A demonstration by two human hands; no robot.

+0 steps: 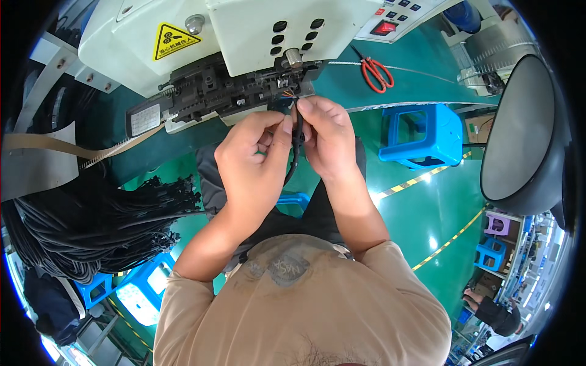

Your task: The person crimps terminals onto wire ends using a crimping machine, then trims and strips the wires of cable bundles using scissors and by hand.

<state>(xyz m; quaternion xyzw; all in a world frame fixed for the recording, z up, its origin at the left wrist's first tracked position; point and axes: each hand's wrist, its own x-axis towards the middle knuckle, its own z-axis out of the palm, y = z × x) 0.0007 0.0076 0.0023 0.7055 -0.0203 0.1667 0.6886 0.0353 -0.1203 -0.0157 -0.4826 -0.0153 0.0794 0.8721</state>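
Note:
Both hands are raised at the front of a white crimping machine [293,33], close together around a black cable [295,149]. My right hand [329,134] is closed on the cable near its upper end, thumb on top. My left hand [256,149] pinches at the same end from the left, thumb and forefinger together; just what lies between the tips is partly hidden. Thin coloured wires [288,94] fan out of the cable end beside the machine's dark metal tooling [226,88]. The cable's lower part hangs down between my wrists.
Red-handled cutters [376,75] lie on the green bench right of the machine. A brown paper strip with terminals [116,149] feeds in from the left. A thick bundle of black cables [91,226] hangs at left. A blue stool [422,135] and a round dark-rimmed disc [519,131] are at right.

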